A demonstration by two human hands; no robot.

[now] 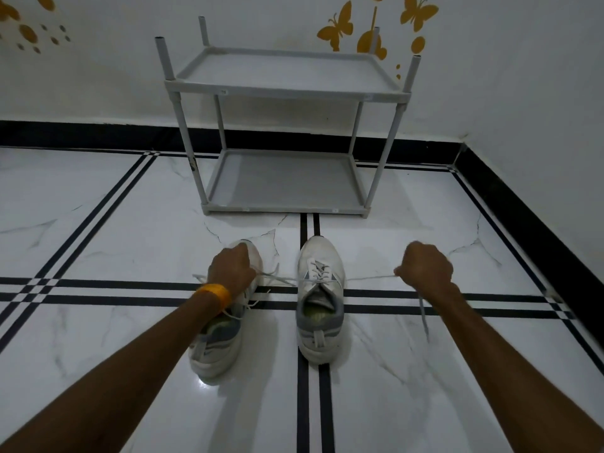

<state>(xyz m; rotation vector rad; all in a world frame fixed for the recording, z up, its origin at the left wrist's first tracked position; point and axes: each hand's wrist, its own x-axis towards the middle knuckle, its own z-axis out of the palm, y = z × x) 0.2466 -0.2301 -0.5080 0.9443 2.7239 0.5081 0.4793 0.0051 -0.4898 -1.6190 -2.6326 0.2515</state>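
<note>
Floor (130, 197): glossy white marble-look tiles, grey veining, black double stripes crossing in a grid. Black skirting at the foot of the wall.

Wall (98, 76): white and matt, with yellow butterfly and dot decals at 11 and 1 o'clock.

Rack (284, 89): one unit at 12 o'clock, grey, with two flat rectangular shelves on four round posts. The small stickers on its rails are too small to read.

Shoes: two white sneakers with grey heel panels, toes toward the rack. The centre shoe (320, 302) stands at 6 o'clock, upright. The left shoe (215, 348) lies at 7 o'clock, partly under the forearm.

Hands: two, both clenched. The left hand (230, 268) grips one end of the lace (369, 276) above the left shoe's toe. The right hand (425, 266), at 4 o'clock, grips the other end, its tail hanging. The lace is white and flat, drawn taut sideways from the centre shoe.

Wristband (214, 294): one, yellow, on the left wrist.
</note>
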